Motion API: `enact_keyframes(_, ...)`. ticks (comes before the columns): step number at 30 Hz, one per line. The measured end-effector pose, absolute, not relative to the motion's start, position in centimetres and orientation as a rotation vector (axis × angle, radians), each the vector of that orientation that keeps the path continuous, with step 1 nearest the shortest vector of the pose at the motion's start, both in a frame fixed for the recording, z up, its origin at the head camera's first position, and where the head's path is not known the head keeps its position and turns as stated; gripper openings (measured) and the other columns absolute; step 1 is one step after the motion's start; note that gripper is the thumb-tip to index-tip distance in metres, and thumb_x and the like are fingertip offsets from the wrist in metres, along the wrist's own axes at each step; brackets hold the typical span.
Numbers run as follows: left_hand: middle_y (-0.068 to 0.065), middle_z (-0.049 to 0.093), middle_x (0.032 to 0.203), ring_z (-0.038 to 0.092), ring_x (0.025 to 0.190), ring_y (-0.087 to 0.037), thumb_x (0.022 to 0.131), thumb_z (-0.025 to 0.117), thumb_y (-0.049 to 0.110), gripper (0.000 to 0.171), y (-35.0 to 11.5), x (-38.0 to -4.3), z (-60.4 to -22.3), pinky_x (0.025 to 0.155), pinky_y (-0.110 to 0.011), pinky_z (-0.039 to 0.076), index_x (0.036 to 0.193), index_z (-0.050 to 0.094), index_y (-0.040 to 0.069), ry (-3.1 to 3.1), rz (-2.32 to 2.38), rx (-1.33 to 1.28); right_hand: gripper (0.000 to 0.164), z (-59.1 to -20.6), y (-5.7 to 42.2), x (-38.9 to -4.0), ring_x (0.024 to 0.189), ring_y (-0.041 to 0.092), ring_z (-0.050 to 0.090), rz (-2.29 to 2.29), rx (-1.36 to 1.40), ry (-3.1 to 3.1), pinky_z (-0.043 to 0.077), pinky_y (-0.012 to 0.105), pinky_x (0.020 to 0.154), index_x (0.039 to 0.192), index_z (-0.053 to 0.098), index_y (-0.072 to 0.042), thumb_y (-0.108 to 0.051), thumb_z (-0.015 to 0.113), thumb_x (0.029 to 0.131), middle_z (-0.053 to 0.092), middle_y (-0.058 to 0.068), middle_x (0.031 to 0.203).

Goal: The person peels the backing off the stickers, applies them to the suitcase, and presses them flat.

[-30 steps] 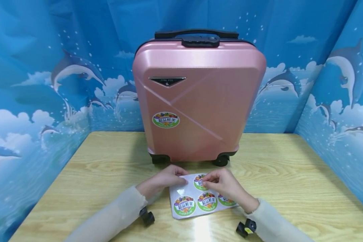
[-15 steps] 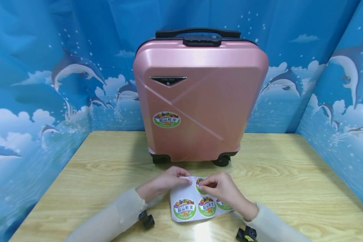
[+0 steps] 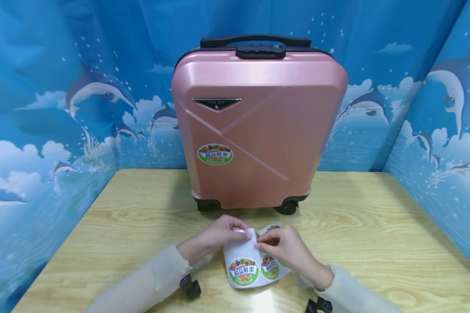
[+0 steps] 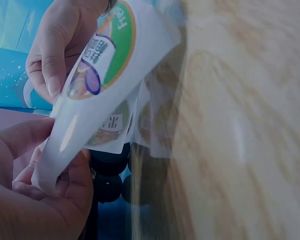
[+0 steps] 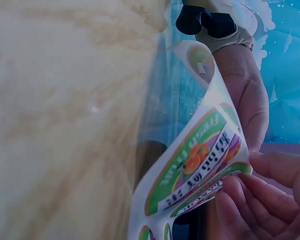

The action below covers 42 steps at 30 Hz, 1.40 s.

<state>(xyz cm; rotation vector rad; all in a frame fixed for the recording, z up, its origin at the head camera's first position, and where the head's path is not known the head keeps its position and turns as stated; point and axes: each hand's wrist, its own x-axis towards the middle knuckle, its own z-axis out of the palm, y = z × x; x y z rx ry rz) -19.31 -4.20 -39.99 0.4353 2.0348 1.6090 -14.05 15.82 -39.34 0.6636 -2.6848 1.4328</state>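
- Your left hand (image 3: 217, 235) pinches the sticker sheet (image 3: 238, 249), just in front of the suitcase (image 3: 266, 139).
- Your right hand (image 3: 287, 245) pinches the bent sticker sheet there too.
- An oval sticker (image 3: 215, 154) lies on the suitcase's front face.

glossy, smooth paper sticker sheet (image 3: 239, 248), smooth plastic-looking suitcase (image 3: 274, 126) with a satin sheen, matt black plastic handle (image 3: 219, 42), badge (image 3: 217, 103) with a shiny metal-look edge, polished wood-grain table (image 3: 356, 226), creased cloth-like backdrop (image 3: 39, 100), matt cloth sleeve (image 3: 145, 276)
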Motion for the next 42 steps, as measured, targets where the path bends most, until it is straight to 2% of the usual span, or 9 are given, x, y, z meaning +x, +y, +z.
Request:
enact_keyframes(8,-0.009,0.069,0.081,0.061,0.062,-0.009,0.082,0.068,0.007,0.025,-4.2,-19.0,-40.0,0.059,-0.025,0.054,0.101,0.066,-0.01,2.034,1.645,0.47,0.011,-39.4,15.9,-13.8,0.065,0.003,0.062,1.438,0.707,-2.645,0.054,0.021,0.059,0.085,0.074,-0.002,-0.013,0.074,0.08,0.072,0.006,0.077)
enact_keyframes(29,-0.009,0.07,0.08,0.063,0.063,-0.01,0.083,0.068,0.007,0.024,-5.2,-19.3,-40.1,0.061,-0.026,0.055,0.101,0.066,-0.009,2.034,1.593,0.478,0.011,-39.3,17.5,-14.0,0.062,0.0,0.055,1.395,0.645,-2.691,0.051,0.021,0.056,0.083,0.073,-0.005,-0.015,0.07,0.085,0.068,0.0,0.074)
enact_keyframes(36,-0.006,0.069,0.078,0.061,0.063,-0.01,0.082,0.07,0.009,0.021,-5.7,-20.1,-40.7,0.06,-0.025,0.054,0.098,0.068,-0.005,2.091,1.513,0.472,0.012,-39.0,18.4,-14.2,0.065,0.006,0.062,1.48,0.609,-2.702,0.053,0.022,0.059,0.086,0.072,-0.004,-0.016,0.068,0.086,0.07,0.003,0.077)
enact_keyframes(42,-0.005,0.068,0.077,0.06,0.063,-0.01,0.081,0.07,0.007,0.022,-6.1,-20.2,-40.3,0.059,-0.026,0.053,0.098,0.068,-0.006,2.11,1.483,0.5,0.015,-38.8,19.2,-14.3,0.067,0.004,0.062,1.536,0.533,-2.72,0.054,0.022,0.061,0.088,0.072,-0.002,-0.017,0.068,0.086,0.07,0.004,0.079)
